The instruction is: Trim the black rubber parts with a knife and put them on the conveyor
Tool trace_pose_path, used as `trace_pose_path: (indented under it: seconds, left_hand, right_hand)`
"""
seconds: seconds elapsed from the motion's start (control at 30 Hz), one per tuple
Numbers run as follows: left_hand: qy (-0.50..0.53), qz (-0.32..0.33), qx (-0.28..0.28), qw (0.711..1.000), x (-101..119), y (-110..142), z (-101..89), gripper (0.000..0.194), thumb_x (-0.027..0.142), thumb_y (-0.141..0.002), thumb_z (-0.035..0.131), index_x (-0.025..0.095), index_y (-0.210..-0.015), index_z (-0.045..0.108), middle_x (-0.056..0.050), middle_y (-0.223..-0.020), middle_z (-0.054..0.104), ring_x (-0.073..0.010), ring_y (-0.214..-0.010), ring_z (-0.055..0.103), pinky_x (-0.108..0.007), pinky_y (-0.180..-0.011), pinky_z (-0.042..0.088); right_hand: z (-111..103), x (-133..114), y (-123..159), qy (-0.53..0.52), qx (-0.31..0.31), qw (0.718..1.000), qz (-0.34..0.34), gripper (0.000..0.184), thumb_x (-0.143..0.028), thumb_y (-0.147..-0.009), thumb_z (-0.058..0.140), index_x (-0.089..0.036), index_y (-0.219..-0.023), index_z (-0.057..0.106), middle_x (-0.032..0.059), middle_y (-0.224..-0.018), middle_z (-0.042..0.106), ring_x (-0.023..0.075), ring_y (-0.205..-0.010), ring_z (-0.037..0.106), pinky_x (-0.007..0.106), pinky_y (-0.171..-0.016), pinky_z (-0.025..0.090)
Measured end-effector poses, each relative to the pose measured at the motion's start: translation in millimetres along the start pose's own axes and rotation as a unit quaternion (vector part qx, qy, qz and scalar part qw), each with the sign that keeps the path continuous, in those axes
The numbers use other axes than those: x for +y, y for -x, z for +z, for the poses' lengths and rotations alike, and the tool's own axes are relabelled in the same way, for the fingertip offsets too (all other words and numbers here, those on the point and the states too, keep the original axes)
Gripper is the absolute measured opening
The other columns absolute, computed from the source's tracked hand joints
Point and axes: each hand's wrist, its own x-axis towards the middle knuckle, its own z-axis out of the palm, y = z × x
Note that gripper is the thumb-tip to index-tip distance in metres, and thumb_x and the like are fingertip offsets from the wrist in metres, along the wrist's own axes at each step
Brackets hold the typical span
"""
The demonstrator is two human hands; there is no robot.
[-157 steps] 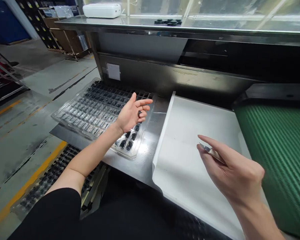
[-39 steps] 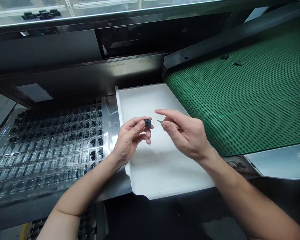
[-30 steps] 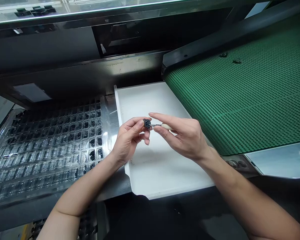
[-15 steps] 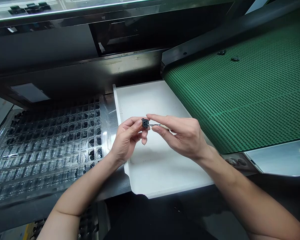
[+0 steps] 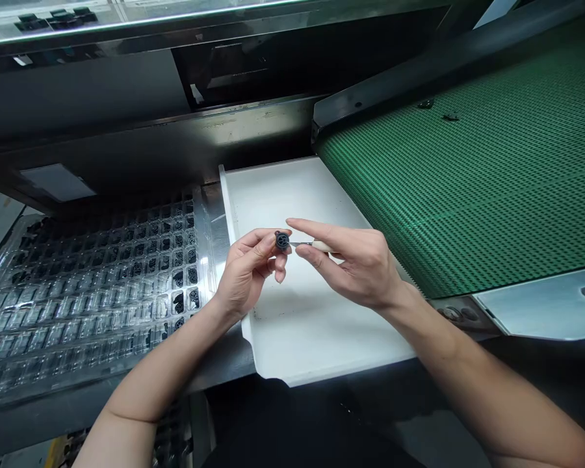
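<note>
My left hand pinches a small round black plastic part between thumb and fingers, its face with several round openings turned toward me. In my right hand is a small knife with a pale handle and a thin metal blade. The blade points left and its tip reaches the right edge of the black part; whether it touches I cannot tell. My right index finger stretches out above the blade. Both hands hover over a white tray.
Left of the white tray lies a clear compartmented plastic tray, partly filled with black parts. On the right runs a green conveyor belt carrying two small black pieces. A metal machine housing stands behind.
The black pieces on the belt have shifted slightly left. My right index finger has lifted a little, baring more of the knife handle. The left hand keeps its hold on the black part.
</note>
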Motion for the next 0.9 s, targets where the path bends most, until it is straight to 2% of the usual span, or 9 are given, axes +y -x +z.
trace_pose_path:
  seconds: [0.13,0.37,0.63,0.9]
  left_hand:
    - [0.006,-0.003,-0.007,1.0,-1.0,-0.4,-1.9,0.023,0.036,-0.094,0.089,0.016,-0.103,0.087,-0.005,-0.083,0.071,-0.0102,-0.065,0.062,-0.019,-0.051,0.051]
    - [0.012,-0.007,-0.007,1.0,-1.1,-0.5,-3.4,0.022,0.036,-0.093,0.09,0.016,-0.099,0.086,-0.005,-0.085,0.072,-0.009,-0.063,0.061,-0.017,-0.049,0.049]
    - [0.011,-0.01,-0.001,1.0,-0.7,-0.4,-2.1,0.022,0.036,-0.092,0.091,0.015,-0.097,0.085,-0.005,-0.085,0.072,-0.0091,-0.063,0.061,-0.017,-0.049,0.048]
    - [0.002,-0.018,0.001,1.0,-0.1,-0.2,-2.2,0.025,0.038,-0.091,0.091,0.015,-0.095,0.083,-0.006,-0.084,0.073,-0.0095,-0.062,0.06,-0.018,-0.048,0.047]
  right_hand:
    - [1.1,-1.9,-0.1,0.003,-0.009,1.0,-0.003,0.031,-0.022,-0.112,0.07,-0.011,-0.141,0.075,0.0084,-0.121,0.083,0.0123,-0.07,0.073,0.029,-0.063,0.055]
    - [0.8,1.7,2.2,0.013,-0.015,1.0,-0.008,0.03,-0.021,-0.113,0.071,-0.013,-0.141,0.076,0.0083,-0.119,0.084,0.0174,-0.086,0.08,0.03,-0.078,0.063]
    - [0.0,-0.5,1.2,-0.01,-0.019,1.0,0.001,0.029,-0.02,-0.112,0.071,-0.011,-0.14,0.077,0.0097,-0.125,0.082,0.0162,-0.085,0.081,0.029,-0.078,0.064]
    - [-0.7,1.1,0.8,-0.036,-0.021,0.999,0.007,0.028,-0.015,-0.113,0.067,-0.017,-0.139,0.077,0.0059,-0.127,0.082,0.0179,-0.099,0.082,0.029,-0.081,0.064]
